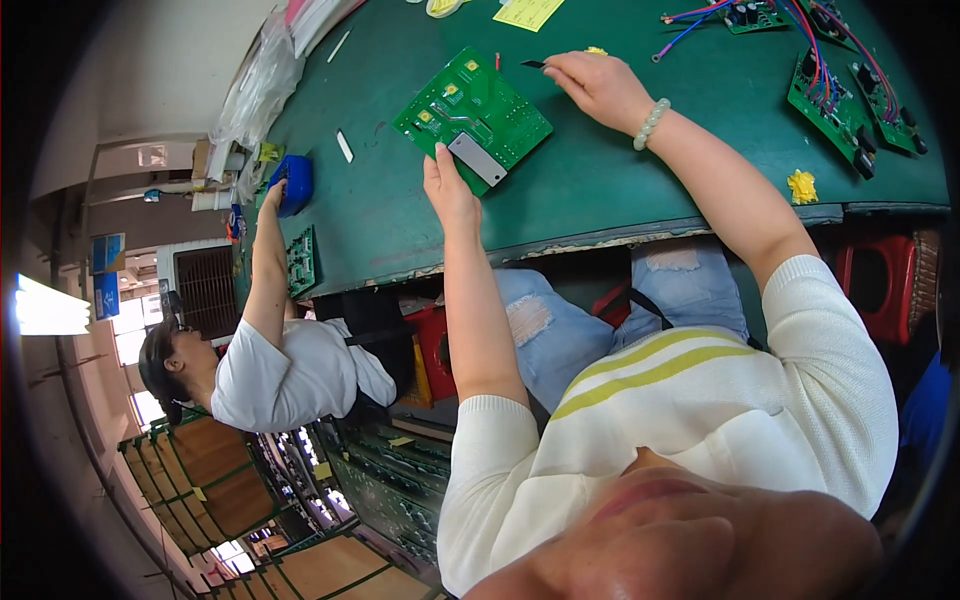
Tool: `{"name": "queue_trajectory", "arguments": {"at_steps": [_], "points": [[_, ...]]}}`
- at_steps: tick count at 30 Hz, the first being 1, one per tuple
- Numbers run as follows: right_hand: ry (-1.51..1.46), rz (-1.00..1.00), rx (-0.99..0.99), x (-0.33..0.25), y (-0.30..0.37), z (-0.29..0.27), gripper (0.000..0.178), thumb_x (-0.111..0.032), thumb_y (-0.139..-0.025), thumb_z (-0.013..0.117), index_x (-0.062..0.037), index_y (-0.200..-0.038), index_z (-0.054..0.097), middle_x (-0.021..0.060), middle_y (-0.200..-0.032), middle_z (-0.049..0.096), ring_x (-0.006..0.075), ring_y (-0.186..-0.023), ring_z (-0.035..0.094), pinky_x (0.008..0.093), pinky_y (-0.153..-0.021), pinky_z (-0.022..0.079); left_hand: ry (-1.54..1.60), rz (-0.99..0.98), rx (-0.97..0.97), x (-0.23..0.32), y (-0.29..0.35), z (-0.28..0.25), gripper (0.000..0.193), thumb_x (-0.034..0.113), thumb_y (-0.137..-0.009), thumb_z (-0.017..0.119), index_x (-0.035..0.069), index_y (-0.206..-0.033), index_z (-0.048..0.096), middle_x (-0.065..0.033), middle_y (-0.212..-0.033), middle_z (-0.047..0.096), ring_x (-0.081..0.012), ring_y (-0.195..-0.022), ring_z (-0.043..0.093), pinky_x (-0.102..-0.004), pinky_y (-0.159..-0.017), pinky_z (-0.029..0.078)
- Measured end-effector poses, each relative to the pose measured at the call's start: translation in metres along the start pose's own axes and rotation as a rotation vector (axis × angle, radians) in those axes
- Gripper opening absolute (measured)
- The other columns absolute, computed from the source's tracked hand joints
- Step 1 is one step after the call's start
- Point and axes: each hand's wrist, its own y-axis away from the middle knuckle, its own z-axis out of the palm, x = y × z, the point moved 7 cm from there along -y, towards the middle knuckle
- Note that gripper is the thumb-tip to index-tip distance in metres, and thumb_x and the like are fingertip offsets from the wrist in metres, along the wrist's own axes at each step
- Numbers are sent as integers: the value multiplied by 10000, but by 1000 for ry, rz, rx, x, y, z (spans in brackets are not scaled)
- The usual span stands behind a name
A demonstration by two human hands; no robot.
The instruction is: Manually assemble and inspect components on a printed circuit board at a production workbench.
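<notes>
The front edge of the green desk (pixel 640 185) curves just before the person's lap, and both forearms cross it. The circuit board (pixel 510 125) is over the desk's near half, a stretch of green surface running between it and the front edge; whether it touches the desk, I cannot tell. The left hand (pixel 455 192) has its grip clamped on the board's near edge, thumb beside a grey plate (pixel 477 160). The right hand (pixel 598 86), off the board's right side, has thumb and finger pinched on a small black piece (pixel 534 64).

More green surface stretches right, up to wired boards (pixel 822 100) and a yellow lump (pixel 802 187). Leftward lie a white strip (pixel 345 146) and a blue box (pixel 297 185), with a co-worker's hand (pixel 278 192) at it. Yellow paper (pixel 528 12) lies beyond the board.
</notes>
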Motion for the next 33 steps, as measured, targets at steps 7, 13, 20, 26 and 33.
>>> {"name": "queue_trajectory", "arguments": {"at_steps": [7,13,20,26,33], "points": [[-1,22,-36,-7,1,4,231,-220,-928,528,-72,-1070,633,59,-809,610,235,-731,603,338,-622,486,107,-173,-66,-18,6,-3,203,191,-978,457,34,-1043,569,-55,-938,652,-132,-810,635,-269,-692,523],[194,-15,-105,-16,2,8,285,-291,-932,508,-79,-1069,642,40,-845,609,219,-760,607,336,-642,498,94,-193,13,-36,6,-11,227,191,-977,440,27,-1070,567,-57,-969,651,-137,-832,636,-277,-714,519],[331,33,-215,-27,2,14,314,-290,-918,523,-96,-1158,580,66,-807,641,245,-743,630,367,-623,503,31,-199,-89,-43,5,-4,274,175,-975,412,-5,-1143,532,-93,-1041,634,-184,-899,632,-316,-763,520],[346,170,-418,-23,2,17,314,-303,-924,478,-160,-1198,536,100,-815,673,269,-760,663,389,-620,532,211,-291,-138,-35,16,8,295,121,-922,433,-6,-1175,517,-84,-1062,618,-173,-941,611,-294,-819,488],[318,253,-508,-11,6,27,283,-308,-935,441,-195,-1169,554,84,-822,676,264,-753,661,413,-625,528,242,-244,-212,-35,21,10,353,92,-871,423,-11,-1206,474,-106,-1131,577,-194,-1022,574,-312,-886,456]]}}
